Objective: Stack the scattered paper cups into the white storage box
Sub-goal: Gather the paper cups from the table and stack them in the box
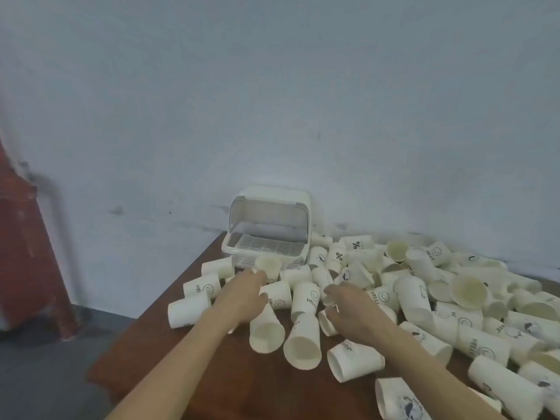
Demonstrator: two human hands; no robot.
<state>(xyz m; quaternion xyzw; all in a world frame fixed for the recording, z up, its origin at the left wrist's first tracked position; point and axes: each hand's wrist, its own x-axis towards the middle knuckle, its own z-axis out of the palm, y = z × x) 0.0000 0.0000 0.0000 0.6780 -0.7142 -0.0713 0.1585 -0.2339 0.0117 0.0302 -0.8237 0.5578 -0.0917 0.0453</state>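
Note:
Many white paper cups (412,301) lie scattered over a brown table (212,374), most on their sides, some printed "HELLO" or "%". The white storage box (298,198) stands at the table's back edge against the wall, with its lid raised and a slatted tray inside holding nothing. My left hand (242,295) reaches forward with straight fingers, and its fingertips touch an upright cup (269,266) just in front of the box. My right hand (348,304) curls its fingers and thumb round a small cup (328,301) in the pile's middle.
The cup pile spreads from the box to the table's right edge. A grey-white wall (272,101) stands right behind the table. A red object (24,253) stands on the floor at the left. The table's left corner drops off to a grey floor (45,374).

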